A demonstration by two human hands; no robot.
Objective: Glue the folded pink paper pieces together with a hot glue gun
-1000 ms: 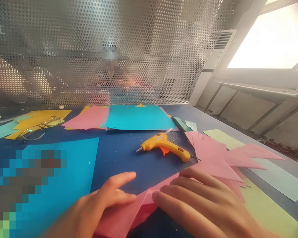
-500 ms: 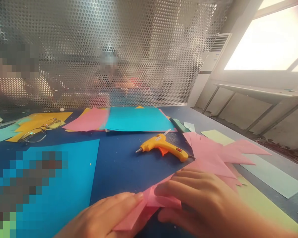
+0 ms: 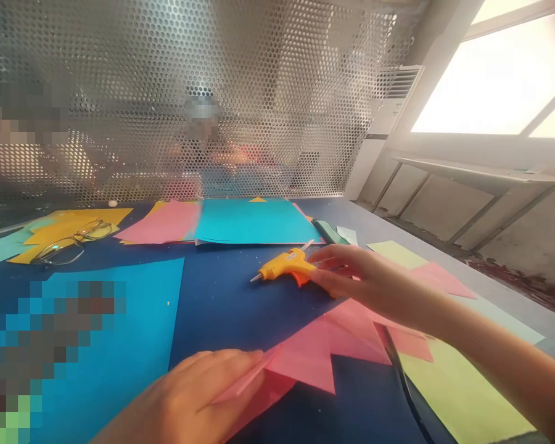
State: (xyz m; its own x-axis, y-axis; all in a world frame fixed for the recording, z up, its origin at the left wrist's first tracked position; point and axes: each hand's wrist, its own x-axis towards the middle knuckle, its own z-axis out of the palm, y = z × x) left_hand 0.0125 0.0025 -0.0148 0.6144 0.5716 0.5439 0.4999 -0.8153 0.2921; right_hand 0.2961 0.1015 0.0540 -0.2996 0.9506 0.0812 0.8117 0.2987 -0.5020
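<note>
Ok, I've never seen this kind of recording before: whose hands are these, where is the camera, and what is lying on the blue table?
The camera sits on a person's head and looks down at their own bare hands. The left hand presses on a folded pink paper piece with pointed edges. The right hand reaches across to the yellow glue gun and touches its handle. On the dark blue table also lie a pair of wire-rimmed glasses, a large teal paper sheet and a light green paper sheet. Behind stands a perforated metal screen.

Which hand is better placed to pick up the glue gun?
Right. The right hand is already at the glue gun, fingers on its handle. The left hand is nearer the camera, pressing the pink paper.
</note>
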